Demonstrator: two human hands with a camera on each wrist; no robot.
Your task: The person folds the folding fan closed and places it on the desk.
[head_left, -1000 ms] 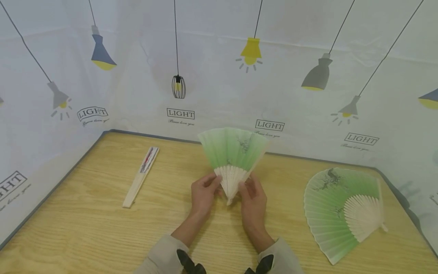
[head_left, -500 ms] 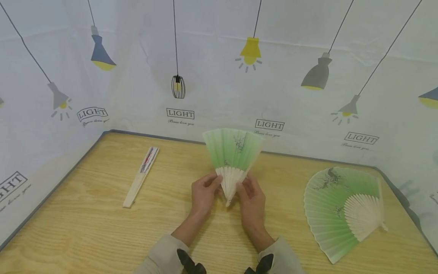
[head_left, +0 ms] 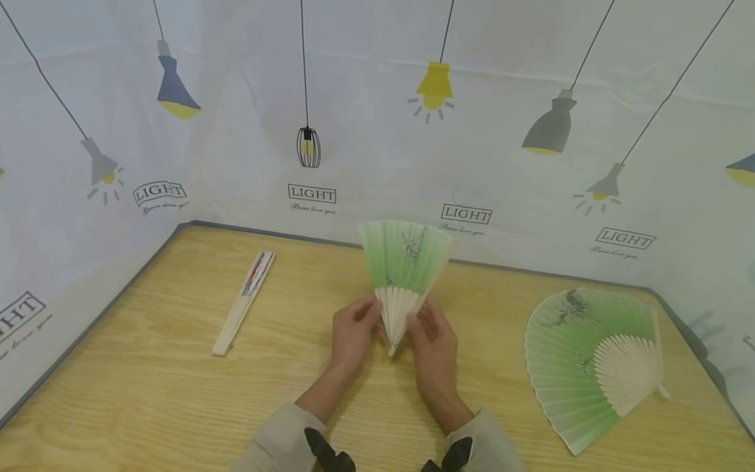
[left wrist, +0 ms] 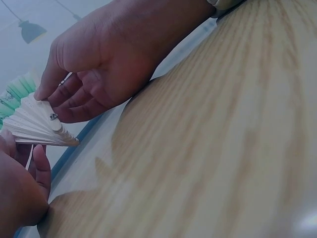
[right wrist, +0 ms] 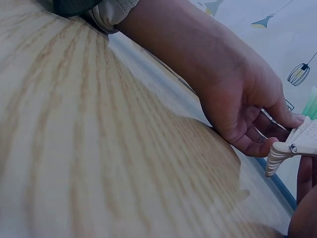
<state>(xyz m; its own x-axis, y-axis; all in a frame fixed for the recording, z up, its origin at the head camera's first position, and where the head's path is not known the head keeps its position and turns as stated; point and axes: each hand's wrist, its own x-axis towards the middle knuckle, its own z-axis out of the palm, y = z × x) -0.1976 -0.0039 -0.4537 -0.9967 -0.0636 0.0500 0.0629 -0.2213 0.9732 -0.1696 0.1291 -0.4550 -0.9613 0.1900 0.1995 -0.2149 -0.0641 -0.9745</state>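
Note:
Both hands hold a partly spread green folding fan (head_left: 404,259) over the middle of the table in the head view. Its pale ribs point down to the pivot, and a dark branch print shows on the leaf. My left hand (head_left: 352,334) pinches the ribs on the left side, thumb in front. On the opposite side, my right hand (head_left: 435,347) grips the outer ribs near the pivot, also with its thumb in front. Fingers behind the fan are partly hidden. Close up in the left wrist view, the ribs (left wrist: 32,124) fan out from a small metal rivet.
A second green fan (head_left: 584,360) lies widely spread at the right of the wooden table (head_left: 177,406). To the left lies a folded fan (head_left: 243,305) with a red and dark print. A white curtain (head_left: 377,85) with printed lamps stands behind the table.
The held fan has narrowed: both outer edges of its leaf have come closer together. The hands have stayed nearly in place, the right one shifting slightly left. The other fans lie still.

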